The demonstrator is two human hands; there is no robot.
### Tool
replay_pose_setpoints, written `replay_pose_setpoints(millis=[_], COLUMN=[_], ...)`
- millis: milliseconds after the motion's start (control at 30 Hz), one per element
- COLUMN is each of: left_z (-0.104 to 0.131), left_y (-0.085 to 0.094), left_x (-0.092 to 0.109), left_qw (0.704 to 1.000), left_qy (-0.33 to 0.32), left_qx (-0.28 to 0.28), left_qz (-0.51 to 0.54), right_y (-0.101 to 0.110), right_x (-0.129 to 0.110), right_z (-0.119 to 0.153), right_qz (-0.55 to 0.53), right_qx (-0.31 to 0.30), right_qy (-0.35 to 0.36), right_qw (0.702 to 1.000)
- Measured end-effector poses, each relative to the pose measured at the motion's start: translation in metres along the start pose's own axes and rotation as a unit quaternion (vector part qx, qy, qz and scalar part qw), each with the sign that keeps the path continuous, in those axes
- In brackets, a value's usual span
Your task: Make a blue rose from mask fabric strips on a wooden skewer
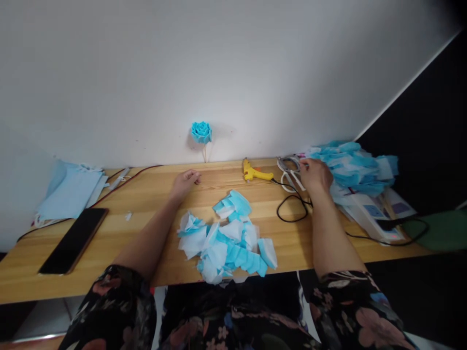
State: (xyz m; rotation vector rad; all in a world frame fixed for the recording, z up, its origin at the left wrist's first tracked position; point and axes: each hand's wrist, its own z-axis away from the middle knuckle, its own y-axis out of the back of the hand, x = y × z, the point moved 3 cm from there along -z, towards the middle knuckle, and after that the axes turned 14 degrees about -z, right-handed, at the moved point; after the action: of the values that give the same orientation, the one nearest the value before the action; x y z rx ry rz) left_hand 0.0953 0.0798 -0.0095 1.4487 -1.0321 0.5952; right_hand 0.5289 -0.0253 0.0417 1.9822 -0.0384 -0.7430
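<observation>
My left hand point(187, 182) rests on the wooden table with its fingers loosely curled, and nothing shows in it. Farther right, the closed fingertips of my right hand point(317, 174) are at a grey ring-shaped thing point(292, 163); what they grip is hard to make out. White loop handles point(287, 183), like those of scissors, lie just beside it. Between my hands is a yellow glue gun point(257, 174), lying on its side with a black cord. Nearer to me, a loose heap of blue and white fabric pieces point(229, 245) lies between my forearms.
A blue fabric flower point(201, 132) on thin sticks stands against the wall. Face masks point(71, 192) and a black phone point(74, 240) lie at left. At right are a large pile of blue fabric pieces point(355, 167) and a white power strip point(379, 221) with a plugged-in cord.
</observation>
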Motion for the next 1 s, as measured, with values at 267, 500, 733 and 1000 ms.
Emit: replay_pose_setpoints(millis=[267,500,733,1000], left_z=[-0.002,-0.002,-0.001,0.008], left_y=[-0.002,-0.003,-0.004,-0.023], left_x=[-0.003,-0.002,-0.001,0.012], left_qw=[1.0,1.0,1.0,0.993], left_qy=[0.001,-0.003,0.001,-0.039], left_qx=[-0.01,-0.009,-0.015,-0.11], left_qz=[0.012,0.019,0.026,0.029], right_y=[-0.029,-0.048,-0.045,-0.043], right_x=[-0.068,-0.092,-0.104,-0.13], right_z=[0.037,0.064,0.077,0.104], right_qz=[-0.167,-0.222,-0.209,-0.264], right_qx=[-0.12,-0.226,-0.267,-0.331], right_qy=[0.224,0.288,0.29,0.33], right_qw=[0.953,0.904,0.895,0.844])
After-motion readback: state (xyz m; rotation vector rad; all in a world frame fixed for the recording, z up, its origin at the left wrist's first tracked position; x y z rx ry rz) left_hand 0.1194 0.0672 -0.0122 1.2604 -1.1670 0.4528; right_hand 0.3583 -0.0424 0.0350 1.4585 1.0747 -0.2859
